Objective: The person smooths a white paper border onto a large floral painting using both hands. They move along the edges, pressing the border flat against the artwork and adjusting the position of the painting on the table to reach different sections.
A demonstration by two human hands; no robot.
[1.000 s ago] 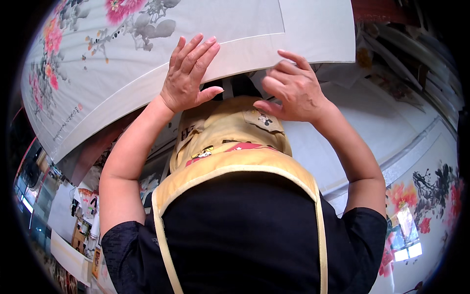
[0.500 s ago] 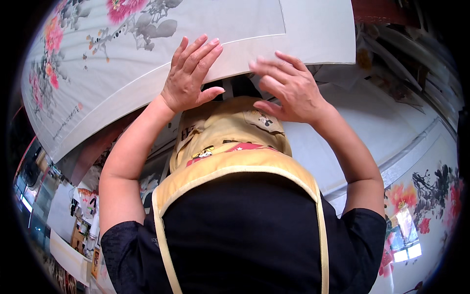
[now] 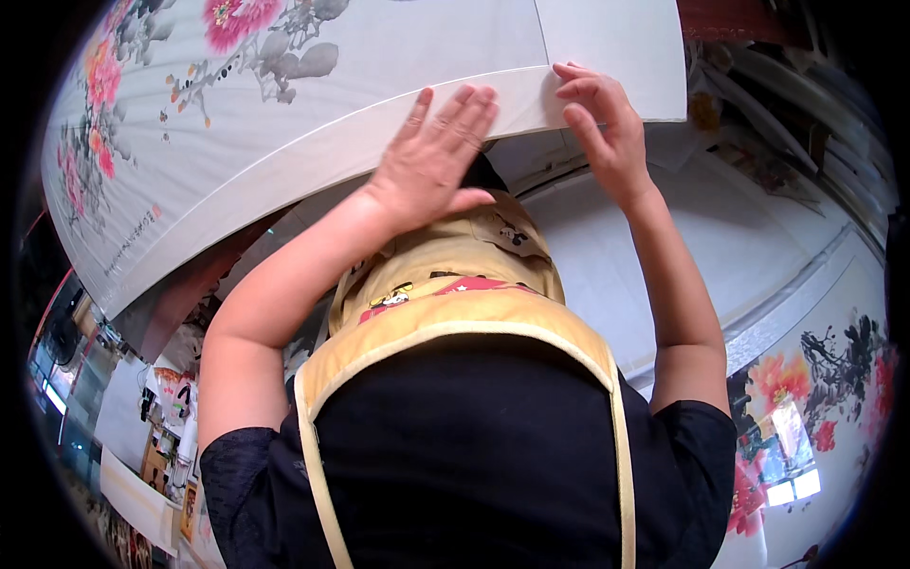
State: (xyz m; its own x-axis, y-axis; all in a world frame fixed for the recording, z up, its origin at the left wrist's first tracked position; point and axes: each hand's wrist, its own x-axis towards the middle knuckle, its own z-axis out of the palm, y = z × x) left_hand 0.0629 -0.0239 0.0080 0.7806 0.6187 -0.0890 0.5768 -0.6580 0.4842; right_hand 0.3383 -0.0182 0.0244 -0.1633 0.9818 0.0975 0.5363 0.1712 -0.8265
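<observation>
The left hand [image 3: 427, 175], palm down with slightly blurred fingers, now lies farther right than half a second ago, over the plain, cream-coloured border strip [image 3: 332, 156] along the near edge of a large white sheet painted with pink flowers and grey leaves [image 3: 389, 47]. Its little finger stands apart from the others and its thumb stretches out to the right, below the sheet's edge; nothing is gripped, and whether the fingertips press on the surface cannot be told. The right hand [image 3: 614, 137] has shifted to the right and farther up, away from the yellow fabric apron with printed cartoon figures [image 3: 455, 308], so that its fingertips come to the border beside the corner of the thin inner line. Those fingers are loosely curled, with a gap between thumb and forefinger; contact there is unclear. The painted sheet spreads across the upper left and top, practically where it was before, its near edge passing beneath both hands. A wide, pale, flat panel [image 3: 682, 247] on the right, below the sheet's level, now shows more of its left part, since the right forearm has swung more upright.
</observation>
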